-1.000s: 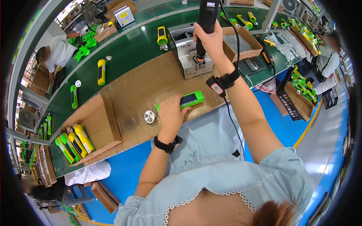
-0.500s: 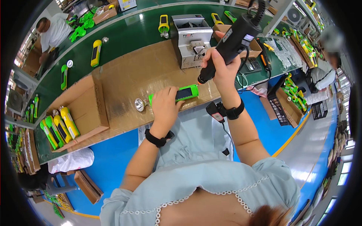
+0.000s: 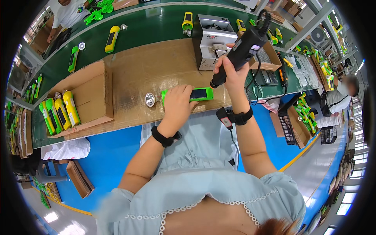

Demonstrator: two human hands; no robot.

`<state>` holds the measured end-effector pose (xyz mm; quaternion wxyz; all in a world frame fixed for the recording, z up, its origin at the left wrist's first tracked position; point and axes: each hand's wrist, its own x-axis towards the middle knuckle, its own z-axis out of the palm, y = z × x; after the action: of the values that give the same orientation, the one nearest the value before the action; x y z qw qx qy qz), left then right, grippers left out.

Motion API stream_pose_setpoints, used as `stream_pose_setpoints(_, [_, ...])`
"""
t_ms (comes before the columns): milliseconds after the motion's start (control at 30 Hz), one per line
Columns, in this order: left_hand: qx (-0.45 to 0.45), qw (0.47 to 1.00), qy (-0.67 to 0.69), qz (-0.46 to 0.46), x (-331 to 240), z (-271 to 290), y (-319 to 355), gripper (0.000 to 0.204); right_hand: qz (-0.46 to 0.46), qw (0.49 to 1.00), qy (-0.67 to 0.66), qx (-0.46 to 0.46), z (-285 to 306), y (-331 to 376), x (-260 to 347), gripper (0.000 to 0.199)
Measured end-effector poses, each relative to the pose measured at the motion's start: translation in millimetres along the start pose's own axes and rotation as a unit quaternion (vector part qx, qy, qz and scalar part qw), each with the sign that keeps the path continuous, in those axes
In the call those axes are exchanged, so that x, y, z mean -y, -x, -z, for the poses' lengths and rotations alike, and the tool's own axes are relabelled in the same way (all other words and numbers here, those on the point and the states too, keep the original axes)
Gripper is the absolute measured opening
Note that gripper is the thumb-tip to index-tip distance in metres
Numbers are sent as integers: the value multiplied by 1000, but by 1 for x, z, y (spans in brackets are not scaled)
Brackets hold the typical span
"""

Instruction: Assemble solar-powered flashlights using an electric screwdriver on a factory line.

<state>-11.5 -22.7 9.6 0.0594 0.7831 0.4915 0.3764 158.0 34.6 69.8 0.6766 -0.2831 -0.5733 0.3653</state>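
Observation:
My left hand [image 3: 179,103] presses down on a green flashlight [image 3: 199,94] with a dark panel on top, lying on the brown cardboard-covered bench [image 3: 152,70]. Its silver reflector head [image 3: 150,99] points left. My right hand [image 3: 232,73] grips a black electric screwdriver [image 3: 239,55], held tilted, with its tip just above the right end of the flashlight. A coiled cable runs from the top of the tool. Both wrists wear black bands.
An open cardboard box [image 3: 84,98] at the left holds yellow and green flashlights [image 3: 59,111]. A grey machine [image 3: 211,39] stands behind my hands. More flashlights lie on the green belt [image 3: 149,27]. Other people work at the far left and right.
My right hand has brought the screwdriver down from high above the bench to the right end of the flashlight. My left hand has stayed on the flashlight.

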Motion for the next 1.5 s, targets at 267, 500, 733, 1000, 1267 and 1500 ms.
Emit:
stream_pose_setpoints(267, [78, 996, -30, 44, 3, -1, -12, 43, -41, 999, -15, 21, -3, -5, -12, 33])
stream_pose_setpoints(500, [107, 992, 58, -20, -2, -38, -40, 43, -59, 996, 1, 64, 1, -9, -12, 36])
stream_pose_setpoints(733, [104, 994, 22, 14, -7, -36, -35, 42, 49, 994, -91, -20, 11, -19, -1, 50])
stream_pose_setpoints(1000, [110, 994, 20, 8, -5, -37, -37, 40, 174, 977, 14, -123, 4, -83, -1, 30])
stream_pose_setpoints(1267, [111, 993, 24, 4, -5, -38, -38, 41, 82, 991, 49, -91, 8, -105, -9, 28])
stream_pose_setpoints(1500, [110, 992, 44, 37, -5, -40, -35, 43, 29, 996, 13, -85, 5, -35, 14, 39])
